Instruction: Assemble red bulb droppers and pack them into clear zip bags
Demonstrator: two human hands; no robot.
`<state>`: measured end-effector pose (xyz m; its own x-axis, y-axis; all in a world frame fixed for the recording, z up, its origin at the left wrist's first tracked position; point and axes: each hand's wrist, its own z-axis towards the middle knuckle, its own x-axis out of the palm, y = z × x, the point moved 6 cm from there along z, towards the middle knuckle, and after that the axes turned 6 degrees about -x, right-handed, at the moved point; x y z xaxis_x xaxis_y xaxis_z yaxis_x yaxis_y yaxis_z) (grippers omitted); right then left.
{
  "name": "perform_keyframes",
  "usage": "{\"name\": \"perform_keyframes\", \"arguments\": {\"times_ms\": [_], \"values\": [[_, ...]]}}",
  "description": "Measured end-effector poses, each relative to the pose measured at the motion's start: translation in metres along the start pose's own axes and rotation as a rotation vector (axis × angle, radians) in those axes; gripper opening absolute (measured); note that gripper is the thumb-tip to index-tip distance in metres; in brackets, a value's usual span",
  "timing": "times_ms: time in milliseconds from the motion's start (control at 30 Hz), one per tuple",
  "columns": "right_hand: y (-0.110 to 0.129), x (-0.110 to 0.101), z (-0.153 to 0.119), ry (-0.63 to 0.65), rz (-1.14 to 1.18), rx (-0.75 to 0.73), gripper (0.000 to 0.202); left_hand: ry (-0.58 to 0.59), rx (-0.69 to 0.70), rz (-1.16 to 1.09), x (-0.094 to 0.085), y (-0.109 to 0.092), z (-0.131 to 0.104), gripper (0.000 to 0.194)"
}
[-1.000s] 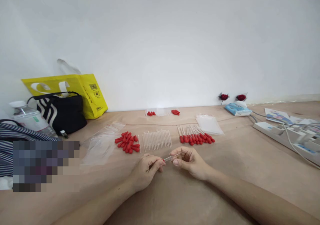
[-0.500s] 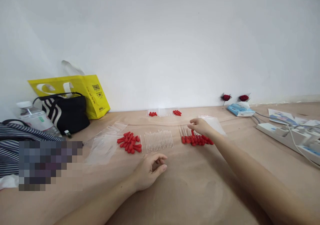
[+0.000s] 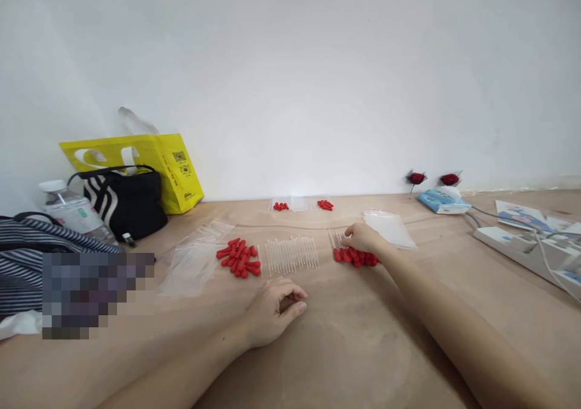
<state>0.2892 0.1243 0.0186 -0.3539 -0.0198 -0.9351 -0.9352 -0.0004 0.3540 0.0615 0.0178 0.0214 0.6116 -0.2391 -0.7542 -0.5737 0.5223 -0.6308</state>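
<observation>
My left hand rests on the table with its fingers loosely curved, a gap between thumb and forefinger and nothing inside. Just beyond it lies a row of thin white sticks. Left of the row is a pile of red bulb-shaped pieces. Over on the right, my right hand reaches down over a second group of white sticks, whose near ends carry red bulb-shaped tips. Its fingers are closed together at the sticks; whatever they pinch is hidden by the hand.
Clear plastic bags lie at the left and right. Small bagged red pieces lie by the wall. A yellow bag, black pouch and bottle stand left; a wipes pack and power strip lie right.
My right hand has lowered onto the red-tipped group, covering more of it. A raised red piece seen under its fingers before no longer shows apart. My left hand stays in place; the view shifts slightly.
</observation>
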Motion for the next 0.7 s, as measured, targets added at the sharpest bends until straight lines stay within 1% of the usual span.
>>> {"name": "perform_keyframes", "arguments": {"times_ms": [167,233,300,400,467,500,567,633,700], "values": [[0.004,-0.006,-0.008,-0.034,-0.062,0.028,0.028,-0.010,-0.007,-0.004,0.002,0.001,-0.001,0.011],[0.009,-0.010,-0.011,-0.065,-0.090,0.032,0.031,-0.054,-0.014,0.018,-0.004,0.004,0.001,0.012],[0.017,-0.014,-0.014,-0.102,-0.114,0.025,0.033,-0.143,-0.023,0.099,-0.018,0.011,0.004,0.013],[0.037,-0.014,-0.021,-0.142,-0.131,-0.029,0.029,-0.299,-0.031,0.339,-0.050,0.027,0.010,0.015],[0.054,-0.007,-0.026,-0.139,-0.131,-0.080,0.026,-0.329,-0.018,0.499,-0.068,0.039,0.013,0.018],[0.061,-0.002,-0.028,-0.127,-0.130,-0.099,0.025,-0.329,-0.004,0.560,-0.074,0.045,0.014,0.020],[0.074,0.009,-0.029,-0.094,-0.132,-0.115,0.024,-0.279,0.035,0.642,-0.079,0.056,0.015,0.024],[0.081,0.018,-0.026,-0.059,-0.139,-0.108,0.023,-0.204,0.078,0.683,-0.076,0.063,0.015,0.031],[0.084,0.023,-0.020,-0.029,-0.143,-0.096,0.024,-0.147,0.118,0.699,-0.071,0.066,0.014,0.038]]}}
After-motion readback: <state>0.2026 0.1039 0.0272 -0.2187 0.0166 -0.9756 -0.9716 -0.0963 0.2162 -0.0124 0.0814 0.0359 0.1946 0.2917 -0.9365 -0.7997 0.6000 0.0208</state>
